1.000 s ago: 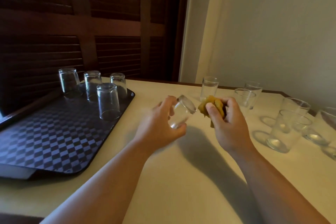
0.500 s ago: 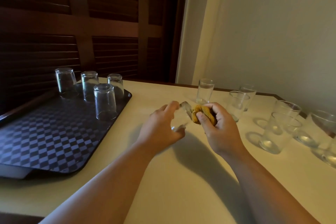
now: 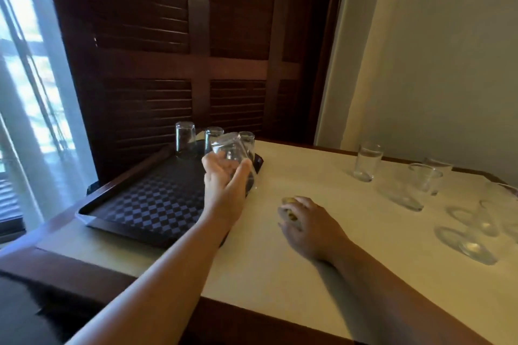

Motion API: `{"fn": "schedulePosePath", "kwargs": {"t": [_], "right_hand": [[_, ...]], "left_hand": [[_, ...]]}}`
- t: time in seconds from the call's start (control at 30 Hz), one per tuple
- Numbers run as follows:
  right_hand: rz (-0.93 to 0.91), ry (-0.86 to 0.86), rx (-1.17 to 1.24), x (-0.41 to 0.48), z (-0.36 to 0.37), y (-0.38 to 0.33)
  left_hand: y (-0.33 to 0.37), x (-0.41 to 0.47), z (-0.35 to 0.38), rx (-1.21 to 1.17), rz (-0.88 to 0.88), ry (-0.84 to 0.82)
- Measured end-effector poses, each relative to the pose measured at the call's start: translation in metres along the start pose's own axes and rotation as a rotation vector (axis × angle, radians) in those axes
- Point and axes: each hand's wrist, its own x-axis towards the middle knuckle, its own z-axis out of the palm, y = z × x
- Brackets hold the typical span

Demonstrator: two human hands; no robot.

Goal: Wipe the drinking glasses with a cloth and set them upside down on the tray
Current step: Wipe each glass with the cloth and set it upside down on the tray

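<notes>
Your left hand [image 3: 224, 176] grips a glass [image 3: 234, 157], fingers [image 3: 214, 161] curled round one side and thumb pressed on the other; the glass is tilted, base up, over the tray's [image 3: 145, 204] right edge. Your right hand [image 3: 305, 221] rests on the table [image 3: 280, 260], fingers clenched over the cloth [image 3: 290, 209], of which only a yellowish wad shows.

Half a second ago both hands met at mid-table, cloth against glass; now they are well apart, the left gone far-left to the tray.

The tray is dark, shallow and rectangular with rounded corners and a checkered surface. Three clear glasses [image 3: 185, 138] stand upside down at its far end. More clear glasses [image 3: 367, 162] stand upright on the smooth cream table at right, some blurred.
</notes>
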Motion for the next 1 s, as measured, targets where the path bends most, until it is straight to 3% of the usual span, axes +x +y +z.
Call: {"fn": "schedulePosePath", "kwargs": {"t": [0.13,0.3,0.4,0.53,0.77,0.87,0.93,1.0], "right_hand": [[0.036,-0.028,0.008,0.023,0.005,-0.010],[0.075,0.002,0.016,0.042,0.011,-0.004],[0.108,0.053,0.053,0.050,0.017,-0.002],[0.158,0.093,0.086,0.057,0.024,0.003],[0.183,0.122,0.127,0.058,0.022,0.001],[0.198,0.172,0.151,0.045,0.016,-0.004],[0.188,0.194,0.154,0.029,0.012,-0.009],[0.190,0.198,0.181,0.004,0.004,-0.008]], "left_hand": [[0.005,0.058,-0.055,0.313,-0.044,0.060],[-0.026,0.109,-0.074,0.529,-0.149,-0.031],[-0.061,0.133,-0.069,0.607,-0.213,-0.123],[-0.080,0.135,-0.062,0.632,-0.260,-0.127],[-0.060,0.122,-0.060,0.638,-0.356,-0.175],[-0.031,0.091,-0.054,0.705,-0.280,-0.083],[-0.009,0.057,-0.045,0.760,-0.142,-0.017],[0.013,0.016,-0.030,0.782,0.054,-0.057]]}}
